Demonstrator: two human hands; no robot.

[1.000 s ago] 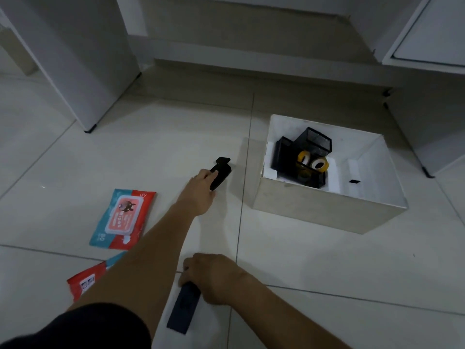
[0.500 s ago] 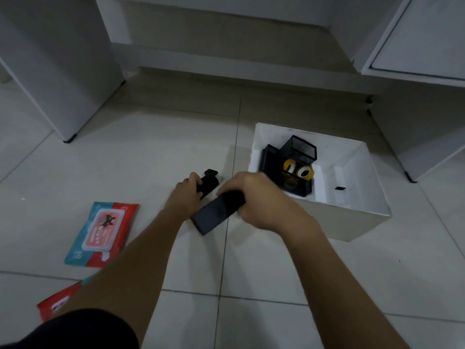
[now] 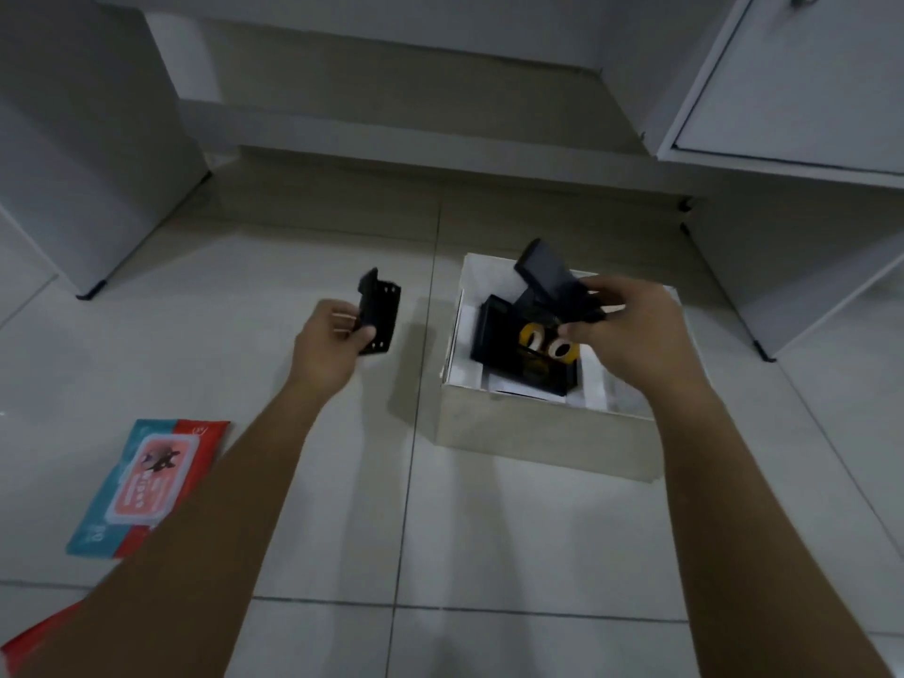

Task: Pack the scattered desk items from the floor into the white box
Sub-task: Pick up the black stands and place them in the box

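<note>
The white box (image 3: 533, 430) stands on the tiled floor right of centre. Inside it sits a black mesh organiser (image 3: 504, 352) holding yellow tape rolls (image 3: 545, 341). My right hand (image 3: 631, 335) is over the box, shut on a flat dark rectangular case (image 3: 545, 278) that tilts up above the organiser. Left of the box, my left hand (image 3: 327, 347) is lifted off the floor and shut on a small black holder (image 3: 379, 310). A red and teal wet-wipes pack (image 3: 149, 484) lies on the floor at the lower left.
A second red packet (image 3: 29, 643) peeks in at the bottom left corner. White cabinets stand at the left (image 3: 83, 154) and right (image 3: 792, 115), with a low step (image 3: 440, 163) behind the box.
My right hand carried the dark case from the floor in front of me up over the box. My left hand lifted the black holder off the floor. The view moved closer to the box.
</note>
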